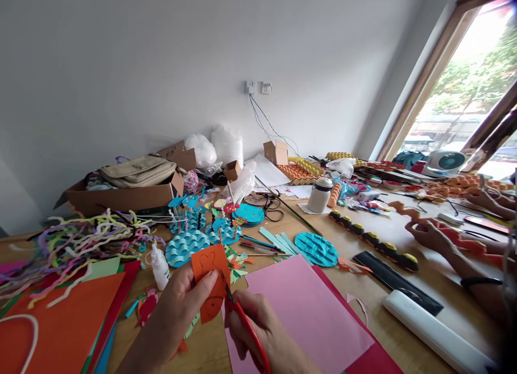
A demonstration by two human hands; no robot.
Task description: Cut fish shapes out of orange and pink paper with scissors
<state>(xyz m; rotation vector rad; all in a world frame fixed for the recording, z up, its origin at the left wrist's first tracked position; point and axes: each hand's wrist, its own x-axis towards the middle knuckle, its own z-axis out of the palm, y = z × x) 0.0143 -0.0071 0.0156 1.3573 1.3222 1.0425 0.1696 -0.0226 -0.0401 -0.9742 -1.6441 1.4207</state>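
Scissors [255, 336] gripped in R hand [264, 323], L hand [177, 304] pinching orange paper [210, 263], pink sheet [302, 309] below, white btl [160, 270] nearby

One drawn-on card [210, 263] and two sockets [250, 87] show.

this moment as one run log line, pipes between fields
left hand: holds orange paper with drawn outlines | right hand: holds red-handled scissors, blades at paper's right edge | nearby: pink sheet, white bottle

Beige bag [139, 172], wall sockets [250, 87], fan [446, 162]
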